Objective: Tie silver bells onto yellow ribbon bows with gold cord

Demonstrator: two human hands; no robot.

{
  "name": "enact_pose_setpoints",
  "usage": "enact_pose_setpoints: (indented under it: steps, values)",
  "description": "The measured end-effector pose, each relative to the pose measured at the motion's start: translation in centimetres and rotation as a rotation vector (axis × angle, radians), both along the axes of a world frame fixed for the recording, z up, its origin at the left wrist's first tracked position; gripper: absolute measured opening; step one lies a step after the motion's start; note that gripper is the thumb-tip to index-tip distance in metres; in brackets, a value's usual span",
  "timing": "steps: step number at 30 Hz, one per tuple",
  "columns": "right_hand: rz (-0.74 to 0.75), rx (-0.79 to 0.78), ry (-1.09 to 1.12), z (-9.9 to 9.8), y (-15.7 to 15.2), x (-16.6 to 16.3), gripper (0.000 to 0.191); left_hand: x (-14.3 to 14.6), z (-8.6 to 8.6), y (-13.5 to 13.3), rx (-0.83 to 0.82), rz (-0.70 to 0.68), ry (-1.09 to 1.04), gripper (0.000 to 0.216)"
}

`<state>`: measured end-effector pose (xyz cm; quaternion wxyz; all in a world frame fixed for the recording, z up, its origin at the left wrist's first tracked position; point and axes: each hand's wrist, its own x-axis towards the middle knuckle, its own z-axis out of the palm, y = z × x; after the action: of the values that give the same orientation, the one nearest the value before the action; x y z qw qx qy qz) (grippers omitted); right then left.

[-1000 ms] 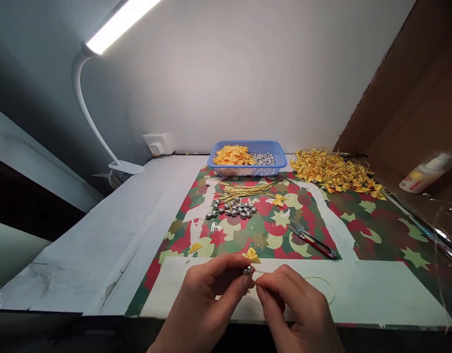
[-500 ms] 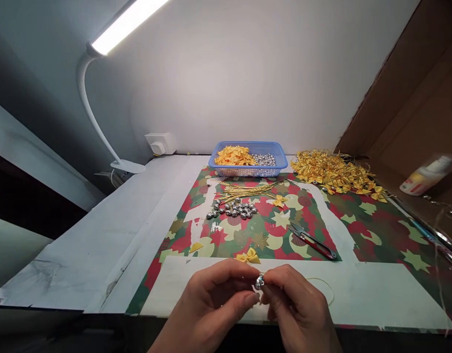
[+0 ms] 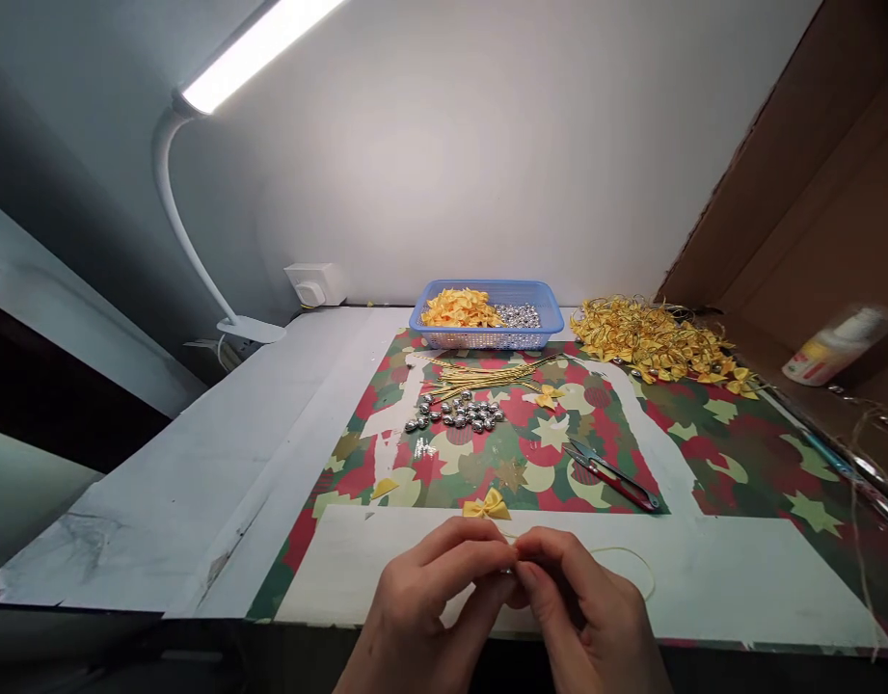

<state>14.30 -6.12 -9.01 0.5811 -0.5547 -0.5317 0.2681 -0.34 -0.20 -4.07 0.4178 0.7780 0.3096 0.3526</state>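
Close to the table's front edge, my left hand (image 3: pixel 444 588) and my right hand (image 3: pixel 588 602) meet fingertip to fingertip. Between them is a small silver jingle bell (image 3: pixel 507 572), almost wholly covered; my left thumb and fingers close on it. My right thumb and forefinger pinch at the bell's side, where a thin pale-yellow cord (image 3: pixel 632 552) comes in, its loop lying on the white sheet to the right. Just beyond my fingers lies a yellow ribbon bow (image 3: pixel 488 504). The exact place where cord and bell meet is hidden.
Behind are loose silver bells (image 3: pixel 458 413), gold cords (image 3: pixel 487 374), another bow (image 3: pixel 549 396) and thread snips (image 3: pixel 613 477). A blue basket (image 3: pixel 487 337) holds yellow bows and bells. Finished-looking bows pile up (image 3: pixel 646 337) at right, near a bottle (image 3: pixel 830 347). A lamp (image 3: pixel 175 193) stands left.
My left hand has shifted slightly right and its fingers have closed over the bell, which showed clearly before. My right hand stays nearly in place, and the cord's loop has barely moved.
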Motion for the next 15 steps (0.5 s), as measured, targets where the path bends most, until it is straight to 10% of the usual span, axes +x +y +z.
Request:
enact_pose_setpoints:
  steps: [9,12,15]
  values:
    - [-0.174,-0.042,0.295,1.6,0.1,1.5,0.027,0.4,-1.2,-1.1,-0.147,0.176,-0.025,0.025]
    - [-0.089,-0.071,0.574,2.9,-0.3,4.8,0.027,0.2,-1.8,-1.3,-0.076,0.236,-0.009,0.028]
    - [-0.089,0.081,0.37,3.2,-1.8,10.0,0.023,-0.1,-2.4,-1.2,0.039,0.275,0.036,0.032]
